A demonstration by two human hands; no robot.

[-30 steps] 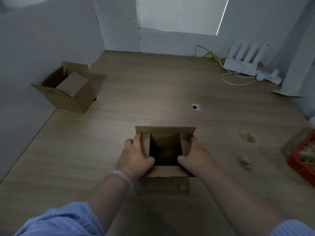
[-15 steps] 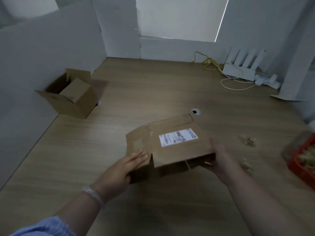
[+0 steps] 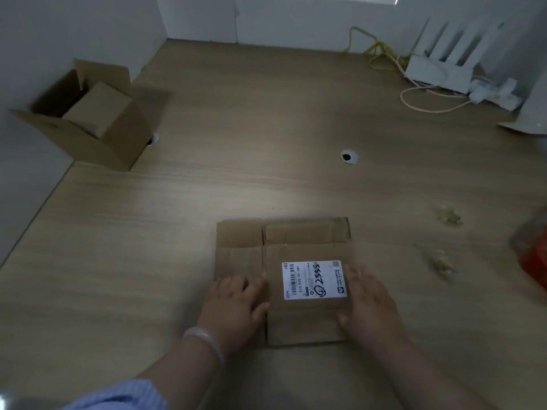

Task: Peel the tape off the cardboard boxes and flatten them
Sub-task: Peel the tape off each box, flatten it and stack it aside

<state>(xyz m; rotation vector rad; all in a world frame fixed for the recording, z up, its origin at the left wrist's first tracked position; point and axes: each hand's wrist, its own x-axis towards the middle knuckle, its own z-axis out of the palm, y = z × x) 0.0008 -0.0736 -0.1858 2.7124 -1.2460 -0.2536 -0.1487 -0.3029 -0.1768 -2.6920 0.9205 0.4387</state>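
A small brown cardboard box lies flat on the wooden table near its front middle, with a white shipping label facing up. My left hand presses on the box's left panel with straight fingers. My right hand lies flat on the right side, just right of the label. A second cardboard box stands open at the far left against the white wall, its flaps up and one flap folded inward.
Two crumpled wads of peeled tape lie right of the flat box. A red bin sits at the right edge. A white router with yellow cables stands at the back right. A cable hole is mid-table.
The box was upright and open with both hands in its opening. It was then tipped and collapsed, and now lies flat on the table under both palms.
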